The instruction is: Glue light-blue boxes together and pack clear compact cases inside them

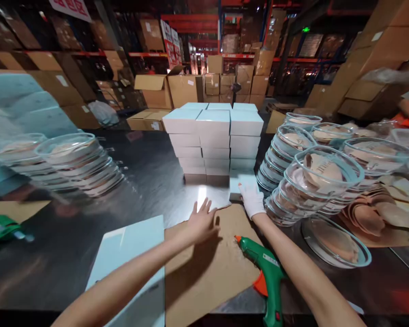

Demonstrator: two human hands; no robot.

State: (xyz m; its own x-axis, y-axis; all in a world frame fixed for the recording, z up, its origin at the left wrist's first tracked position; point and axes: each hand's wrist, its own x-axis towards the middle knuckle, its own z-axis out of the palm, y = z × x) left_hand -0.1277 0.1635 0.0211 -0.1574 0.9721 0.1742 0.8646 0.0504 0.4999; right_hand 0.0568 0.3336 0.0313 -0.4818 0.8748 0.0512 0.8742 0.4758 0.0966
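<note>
My right hand (pixel 252 198), in a white glove with bare fingertips, lies on a pale blue-white box (pixel 235 179) at the foot of a stack. Its fingers are stretched over the box's top. My bare left hand (pixel 202 222) hovers with fingers spread over a brown cardboard sheet (pixel 221 268), holding nothing. A green glue gun (pixel 264 261) with an orange tip and trigger lies between my forearms, on and beside the sheet. Left of the sheet is a flat pale blue box or panel (pixel 132 245), partly hidden by my left forearm.
A stack of pale boxes (pixel 213 131) stands ahead on the dark metal table (pixel 132 181). Stacked clear round containers (pixel 323 181) crowd the right, and more containers (pixel 78 159) stand left. Another green tool (pixel 2 229) lies far left. Cartons (pixel 186 88) and shelving fill the background.
</note>
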